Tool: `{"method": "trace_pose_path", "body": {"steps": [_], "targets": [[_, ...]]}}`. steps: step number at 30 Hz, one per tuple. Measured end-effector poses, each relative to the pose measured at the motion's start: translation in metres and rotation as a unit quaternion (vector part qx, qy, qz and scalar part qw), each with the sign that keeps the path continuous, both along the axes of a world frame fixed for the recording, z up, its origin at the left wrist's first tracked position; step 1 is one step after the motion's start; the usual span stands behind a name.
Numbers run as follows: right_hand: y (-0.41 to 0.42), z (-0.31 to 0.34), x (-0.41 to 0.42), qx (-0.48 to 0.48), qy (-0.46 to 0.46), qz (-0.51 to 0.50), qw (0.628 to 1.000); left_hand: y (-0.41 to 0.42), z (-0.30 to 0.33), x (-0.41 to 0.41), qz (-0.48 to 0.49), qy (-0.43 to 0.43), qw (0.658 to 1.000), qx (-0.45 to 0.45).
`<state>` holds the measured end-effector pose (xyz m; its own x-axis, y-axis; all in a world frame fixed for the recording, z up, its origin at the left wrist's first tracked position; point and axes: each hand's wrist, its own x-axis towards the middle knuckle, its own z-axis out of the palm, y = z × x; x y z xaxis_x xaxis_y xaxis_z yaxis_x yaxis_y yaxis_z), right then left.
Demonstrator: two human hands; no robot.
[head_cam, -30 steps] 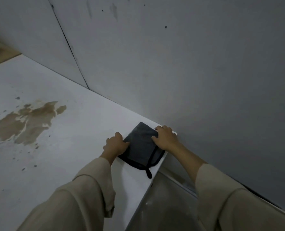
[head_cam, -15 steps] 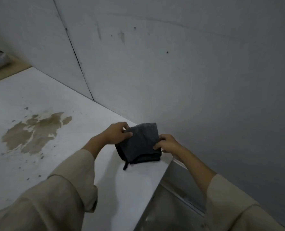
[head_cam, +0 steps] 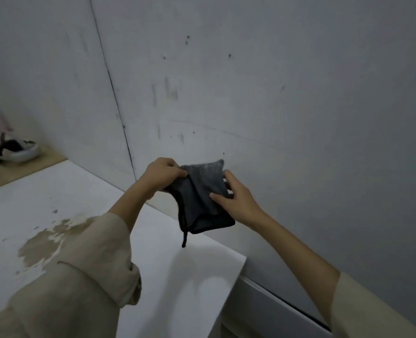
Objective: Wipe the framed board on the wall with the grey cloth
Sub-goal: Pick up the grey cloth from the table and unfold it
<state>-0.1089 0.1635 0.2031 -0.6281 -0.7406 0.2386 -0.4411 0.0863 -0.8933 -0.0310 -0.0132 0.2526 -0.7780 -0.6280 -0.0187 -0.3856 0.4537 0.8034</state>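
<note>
A folded dark grey cloth (head_cam: 201, 191) with a black edge and a dangling loop hangs in the air above the white tabletop, close to the wall. My left hand (head_cam: 162, 174) pinches its upper left corner. My right hand (head_cam: 236, 196) grips its right side, thumb across the front. No framed board shows in this view; only a pale grey wall (head_cam: 275, 93) with small dark marks and scuffs stands behind the cloth.
A white table (head_cam: 80, 203) with a brown stain (head_cam: 46, 242) runs along the wall; its right end (head_cam: 241, 262) drops off beside a lower white ledge (head_cam: 275, 303). Shoes (head_cam: 12, 150) lie on a wooden surface at the far left. A dark vertical seam (head_cam: 114, 93) splits the wall.
Both hands have lifted the cloth off the table corner and raised it toward the wall. The view has tilted up and now takes in more wall and the shoes.
</note>
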Motion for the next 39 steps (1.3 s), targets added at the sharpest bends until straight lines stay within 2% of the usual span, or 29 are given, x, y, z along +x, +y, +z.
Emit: {"method": "trace_pose_path", "body": {"steps": [2,5,14,18,22,25,28,36,39], "targets": [[0.004,0.017,0.008,-0.011,0.049,0.015,0.999,0.013,0.016,-0.001,0.013,0.046,0.996,0.081],[0.01,0.028,0.017,-0.016,0.04,0.036,0.998,0.033,0.032,-0.006,-0.004,0.103,0.979,0.176],[0.011,-0.007,-0.007,-0.032,-0.059,-0.022,0.998,0.055,0.009,-0.016,-0.052,0.103,0.954,0.278],[0.006,-0.037,-0.024,-0.035,-0.11,0.021,0.993,0.047,-0.03,-0.015,-0.039,0.058,0.981,0.182],[-0.003,-0.075,-0.045,-0.054,-0.115,0.07,0.989,0.045,-0.092,-0.023,0.002,0.133,0.975,0.176],[-0.007,-0.102,-0.054,-0.068,-0.082,0.073,0.992,0.054,-0.134,-0.031,0.025,0.199,0.962,0.183],[-0.003,-0.132,-0.058,-0.077,-0.055,0.051,0.994,0.068,-0.172,-0.043,0.045,0.23,0.955,0.18],[0.042,-0.208,-0.059,-0.112,0.087,0.017,0.99,0.121,-0.255,-0.053,0.05,0.301,0.952,0.031],[0.081,-0.225,-0.05,-0.156,0.143,-0.016,0.977,0.163,-0.274,-0.047,0.118,0.36,0.925,0.018]]}}
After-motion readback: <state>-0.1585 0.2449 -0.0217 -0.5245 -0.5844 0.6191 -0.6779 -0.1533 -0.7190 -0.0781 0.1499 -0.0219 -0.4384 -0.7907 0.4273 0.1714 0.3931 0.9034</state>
